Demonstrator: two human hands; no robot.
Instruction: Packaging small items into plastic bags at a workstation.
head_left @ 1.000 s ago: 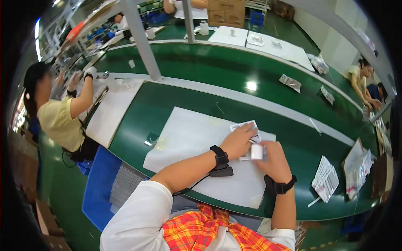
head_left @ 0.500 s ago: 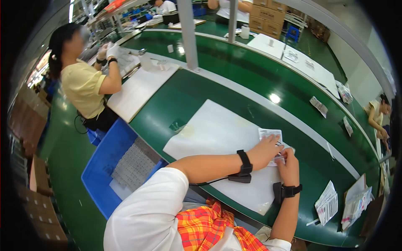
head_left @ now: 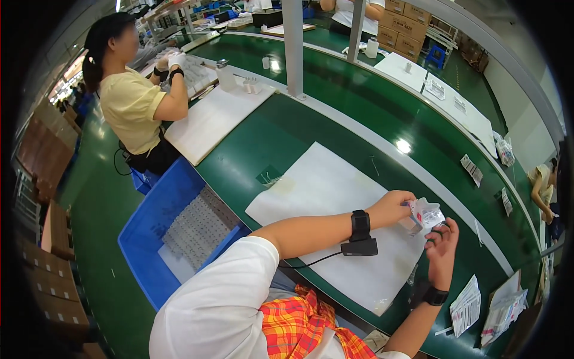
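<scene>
A small white printed packet with blue and red marks is raised over the right end of the white sheet on the green bench. It looks like a thin carton or pouch with its upper side spread apart; which of the two I cannot tell. My left hand pinches its left side. Just below its right edge is my right hand, fingers apart and slightly curled, seemingly holding nothing; whether a fingertip touches the packet is unclear. Black bands circle both wrists, and the left one carries a small black box with a cable.
A blue bin of small grey-white pieces stands beside the bench at left. Stacks of flat printed packets lie at right. Beyond runs a green conveyor with posts. A co-worker in yellow works at a white board.
The packet lay flat on the sheet under both hands; now it is lifted and spread. My right hand has moved right and its fingers have parted. The view has shifted slightly.
</scene>
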